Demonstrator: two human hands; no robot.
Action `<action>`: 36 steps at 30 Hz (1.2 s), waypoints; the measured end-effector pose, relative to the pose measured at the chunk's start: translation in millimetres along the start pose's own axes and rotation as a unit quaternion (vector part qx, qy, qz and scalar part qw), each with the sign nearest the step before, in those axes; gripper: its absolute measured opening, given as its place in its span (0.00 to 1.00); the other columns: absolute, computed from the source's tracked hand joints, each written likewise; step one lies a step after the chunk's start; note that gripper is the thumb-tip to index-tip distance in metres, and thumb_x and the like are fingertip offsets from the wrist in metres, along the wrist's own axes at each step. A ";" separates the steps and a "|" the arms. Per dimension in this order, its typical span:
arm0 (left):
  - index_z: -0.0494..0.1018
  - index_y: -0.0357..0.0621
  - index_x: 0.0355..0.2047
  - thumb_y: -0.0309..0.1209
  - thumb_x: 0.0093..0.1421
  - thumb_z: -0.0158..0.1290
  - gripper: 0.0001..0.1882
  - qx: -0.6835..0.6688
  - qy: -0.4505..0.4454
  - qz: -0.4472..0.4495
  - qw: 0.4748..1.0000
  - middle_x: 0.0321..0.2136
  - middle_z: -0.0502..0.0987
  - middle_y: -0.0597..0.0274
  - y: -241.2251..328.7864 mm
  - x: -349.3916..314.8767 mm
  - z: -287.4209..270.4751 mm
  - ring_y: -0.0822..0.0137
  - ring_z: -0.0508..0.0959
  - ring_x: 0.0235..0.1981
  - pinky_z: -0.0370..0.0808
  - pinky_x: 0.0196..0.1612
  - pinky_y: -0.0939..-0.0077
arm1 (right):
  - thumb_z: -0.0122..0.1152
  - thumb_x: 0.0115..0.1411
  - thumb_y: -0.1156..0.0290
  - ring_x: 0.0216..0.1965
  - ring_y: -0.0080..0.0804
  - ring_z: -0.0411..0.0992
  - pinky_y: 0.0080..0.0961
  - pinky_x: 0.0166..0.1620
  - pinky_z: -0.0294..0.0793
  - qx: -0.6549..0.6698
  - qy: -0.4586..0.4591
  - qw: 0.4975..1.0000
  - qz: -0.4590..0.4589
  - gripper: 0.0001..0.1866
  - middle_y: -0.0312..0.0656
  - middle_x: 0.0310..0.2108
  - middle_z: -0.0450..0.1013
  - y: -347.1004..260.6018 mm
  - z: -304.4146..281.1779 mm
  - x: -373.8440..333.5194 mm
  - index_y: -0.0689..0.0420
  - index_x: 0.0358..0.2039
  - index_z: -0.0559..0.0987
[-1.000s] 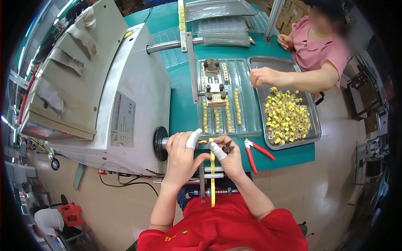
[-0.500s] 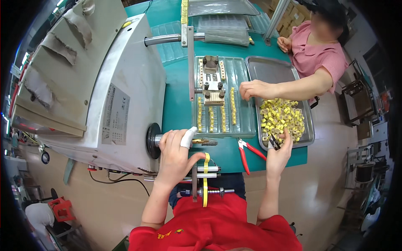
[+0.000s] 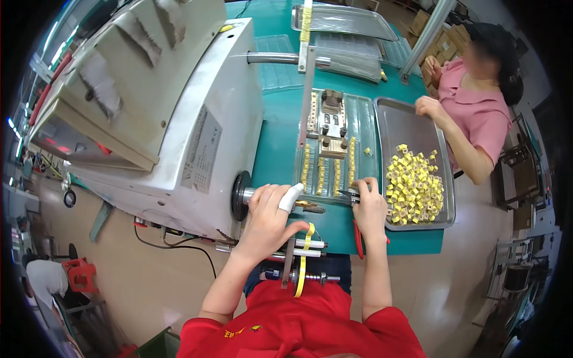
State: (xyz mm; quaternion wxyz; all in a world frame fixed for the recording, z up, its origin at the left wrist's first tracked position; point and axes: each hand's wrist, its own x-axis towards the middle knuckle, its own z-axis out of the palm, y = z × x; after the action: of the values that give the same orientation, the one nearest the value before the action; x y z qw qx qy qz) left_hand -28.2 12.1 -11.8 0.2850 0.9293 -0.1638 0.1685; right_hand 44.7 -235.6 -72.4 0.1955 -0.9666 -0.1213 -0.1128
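My left hand [image 3: 268,216] curls over the spindle [image 3: 249,194] on the machine's side, a white cover [image 3: 290,197] on one finger. Its thumb presses a yellow tape [image 3: 304,256] that runs down over the white rollers [image 3: 311,244]. A dark-tipped fixture [image 3: 311,207] sticks out just beyond the fingers. My right hand [image 3: 371,213] is closed on small black snips [image 3: 348,194], whose tips lie at the near edge of a clear plastic tray [image 3: 365,107]. Red-handled cutters [image 3: 359,238] lie partly hidden under my right wrist.
Rows of small yellow-wrapped parts [image 3: 321,176] fill the plastic tray, with a metal clamp block [image 3: 332,119] above them. A metal tray [image 3: 412,110] holds a yellow heap [image 3: 415,188]. The white machine [image 3: 197,137] stands left; a co-worker [image 3: 471,113] sits right.
My right hand has moved left with the snips, from the metal tray to the plastic tray's near edge. The co-worker's hand has drawn back, and a small yellow part lies in the right column.
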 end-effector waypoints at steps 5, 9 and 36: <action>0.67 0.38 0.60 0.45 0.48 0.68 0.42 -0.010 0.007 0.013 1.000 0.53 0.69 0.54 -2.6 -6.4 3.2 0.52 0.67 0.57 0.57 0.62 0.57 | 0.56 0.45 0.89 0.39 0.51 0.75 0.43 0.42 0.74 0.067 -0.039 0.997 0.029 0.20 0.44 0.42 0.72 -3.7 -7.3 8.1 0.58 0.40 0.74; 0.66 0.38 0.62 0.46 0.49 0.67 0.43 -0.009 0.003 0.014 1.000 0.54 0.68 0.54 -5.1 -8.7 4.9 0.51 0.65 0.58 0.56 0.64 0.56 | 0.56 0.46 0.90 0.43 0.49 0.75 0.41 0.43 0.74 0.104 -0.037 0.993 0.046 0.19 0.44 0.41 0.74 -4.0 -8.8 11.2 0.58 0.38 0.75; 0.67 0.36 0.59 0.52 0.54 0.61 0.40 0.046 0.007 0.034 0.998 0.53 0.67 0.56 -5.8 -6.4 11.8 0.56 0.67 0.56 0.54 0.59 0.59 | 0.73 0.52 0.78 0.26 0.17 0.66 0.18 0.29 0.65 0.454 -0.134 0.880 -0.033 0.14 0.35 0.37 0.79 -56.2 -24.0 6.8 0.59 0.41 0.84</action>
State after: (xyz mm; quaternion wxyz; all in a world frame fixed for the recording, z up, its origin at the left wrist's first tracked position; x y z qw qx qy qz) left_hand -29.0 11.1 -26.3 0.2370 0.9341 -0.1858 0.1917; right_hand 31.3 -193.8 -29.3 0.5910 -0.7731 -0.2163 0.0793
